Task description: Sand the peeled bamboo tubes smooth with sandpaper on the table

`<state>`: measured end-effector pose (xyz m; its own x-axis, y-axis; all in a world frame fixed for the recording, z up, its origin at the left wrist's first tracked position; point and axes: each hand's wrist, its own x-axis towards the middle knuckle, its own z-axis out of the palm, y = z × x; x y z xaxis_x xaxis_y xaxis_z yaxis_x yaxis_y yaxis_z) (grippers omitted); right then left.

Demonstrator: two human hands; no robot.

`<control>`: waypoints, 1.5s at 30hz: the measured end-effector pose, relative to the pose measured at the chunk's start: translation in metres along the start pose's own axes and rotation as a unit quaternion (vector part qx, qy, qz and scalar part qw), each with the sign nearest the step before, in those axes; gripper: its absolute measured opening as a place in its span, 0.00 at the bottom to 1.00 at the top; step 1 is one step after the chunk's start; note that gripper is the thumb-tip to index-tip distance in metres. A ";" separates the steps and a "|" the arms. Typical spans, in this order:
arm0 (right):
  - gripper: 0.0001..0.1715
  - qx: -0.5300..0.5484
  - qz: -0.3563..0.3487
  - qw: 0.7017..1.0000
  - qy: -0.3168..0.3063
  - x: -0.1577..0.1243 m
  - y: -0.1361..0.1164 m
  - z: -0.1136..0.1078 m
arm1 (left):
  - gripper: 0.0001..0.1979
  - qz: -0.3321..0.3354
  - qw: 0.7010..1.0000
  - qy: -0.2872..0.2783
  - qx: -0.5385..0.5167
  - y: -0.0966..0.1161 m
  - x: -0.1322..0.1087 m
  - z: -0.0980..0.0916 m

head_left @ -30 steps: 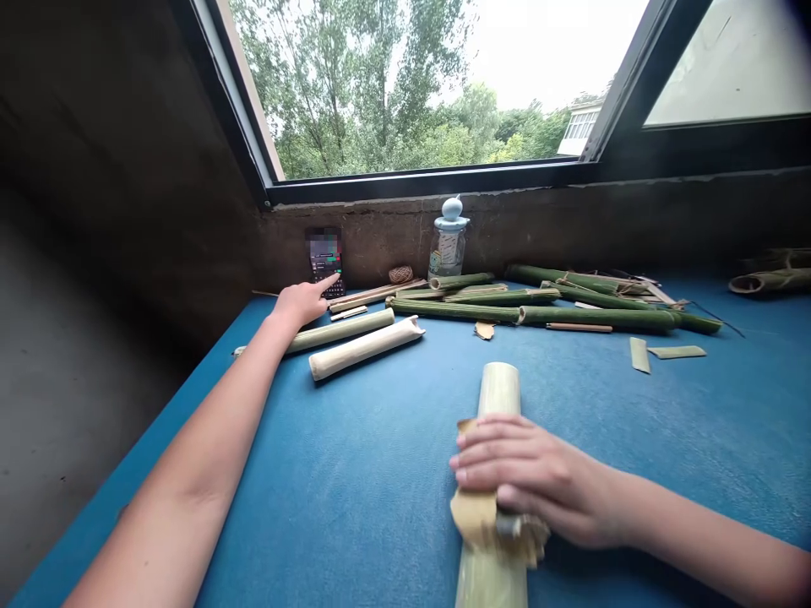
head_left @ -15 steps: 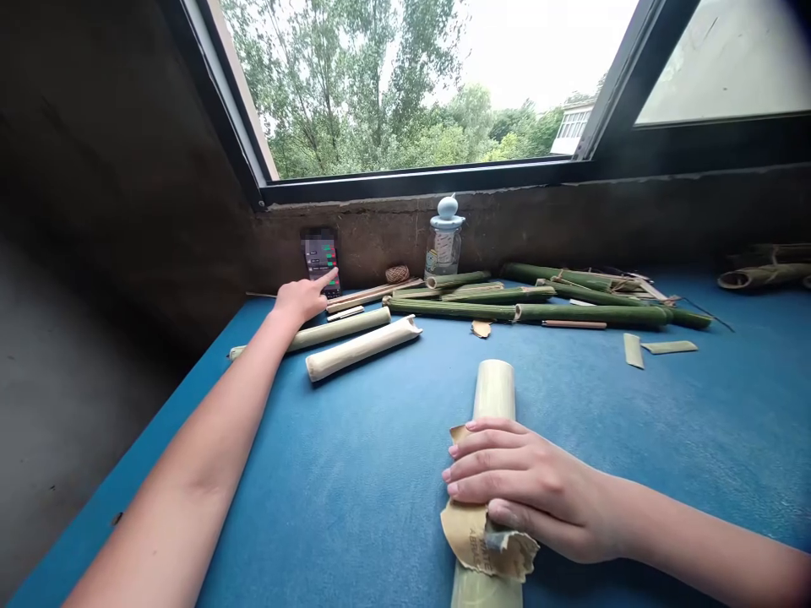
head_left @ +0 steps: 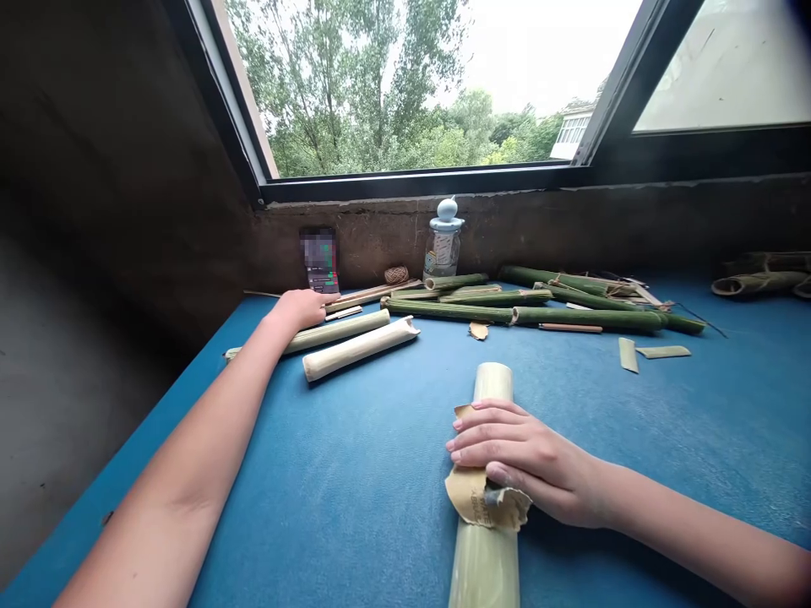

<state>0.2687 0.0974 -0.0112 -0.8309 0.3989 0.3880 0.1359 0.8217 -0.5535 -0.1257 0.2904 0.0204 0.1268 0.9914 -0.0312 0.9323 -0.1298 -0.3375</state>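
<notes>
My right hand (head_left: 525,447) lies across a peeled, pale bamboo tube (head_left: 485,561) that points away from me on the table. Its fingers are wrapped over a torn piece of sandpaper (head_left: 472,498), pressing it onto the tube; printed letters show on the paper's back and one edge curls up. My left hand (head_left: 297,310) reaches far forward, low in front of a phone (head_left: 320,257) leaning against the wall. The index finger is stretched out near the phone's bottom edge, and nothing is seen in that hand; its other fingers are partly hidden.
Two pale bamboo pieces (head_left: 361,348) lie beside my left forearm. Several green bamboo stalks (head_left: 589,319), a twine ball (head_left: 397,274) and a lidded jar (head_left: 443,245) line the back. Flat bamboo strips (head_left: 627,355) lie to the right on the blue table (head_left: 355,473).
My left index finger has dropped from the phone's screen to near its lower edge. My right hand and the sandpaper have slid slightly forward along the tube.
</notes>
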 end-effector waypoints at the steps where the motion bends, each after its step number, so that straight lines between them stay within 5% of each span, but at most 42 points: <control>1: 0.18 -0.001 -0.001 1.000 -0.001 0.000 0.000 0.000 | 0.31 -0.003 1.000 0.001 -0.001 0.000 0.001 0.000; 14: 0.18 -0.009 -0.009 1.000 0.001 0.002 0.008 -0.003 | 0.31 -0.019 0.999 0.010 -0.028 -0.005 0.004 0.002; 19: 0.18 -0.021 0.009 0.999 0.048 0.000 0.024 -0.008 | 0.34 -0.136 0.987 0.081 -0.040 -0.007 0.000 -0.001; 22: 0.18 -0.029 0.014 0.998 0.057 -0.001 0.027 -0.007 | 0.38 -0.169 0.982 0.064 -0.058 -0.010 0.001 -0.002; 33: 0.18 -0.030 0.008 0.998 0.056 -0.002 0.029 -0.007 | 0.31 0.008 0.997 0.009 -0.074 -0.004 -0.002 0.000; 37: 0.18 -0.017 0.038 0.997 0.065 0.003 0.005 0.004 | 0.34 0.001 0.997 -0.008 -0.080 -0.004 -0.002 -0.001; 40: 0.19 0.026 0.005 1.000 0.011 0.007 -0.018 0.015 | 0.35 -0.003 0.997 -0.013 -0.075 -0.004 -0.001 -0.001; 42: 0.20 0.039 -0.041 0.998 -0.031 0.009 -0.021 0.017 | 0.35 -0.006 0.997 -0.010 -0.078 -0.004 -0.001 -0.001; 45: 0.19 0.014 -0.002 1.000 0.007 0.008 -0.013 0.010 | 0.35 -0.016 0.997 -0.012 -0.072 -0.005 0.000 0.000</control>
<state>0.2548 0.0858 -0.0086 -0.8243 0.4003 0.4004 0.1169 0.8123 -0.5714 -0.1302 0.2913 0.0217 0.0898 0.9949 -0.0455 0.9748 -0.0972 -0.2010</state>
